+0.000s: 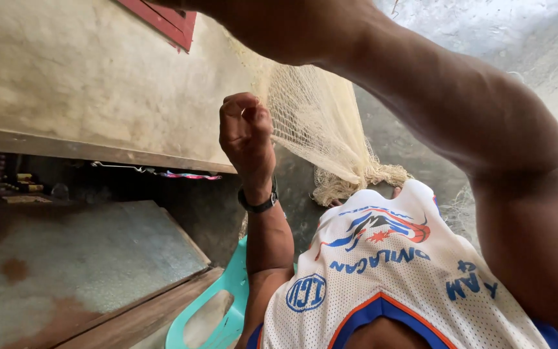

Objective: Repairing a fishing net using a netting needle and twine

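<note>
At the pinch point: left hand is raised, fist-like, thumb and forefinger pressed together on the edge of a cream fishing net. Net fans out from the pinch toward the right and down, ending in a bunched, frayed hem just past the wrist, resting near the person's white mesh jersey. Black wristband sits below the grip. Right arm crosses above and right of the grip; its hand is out of frame, so can't tell its state. Left of the grip: bare plaster wall, close, with a wooden ledge underneath. Lower left: rusty metal sheet on a wood frame. Directly below the forearm: teal plastic chair. Open room is mostly beyond the net, over grey concrete floor.
</note>
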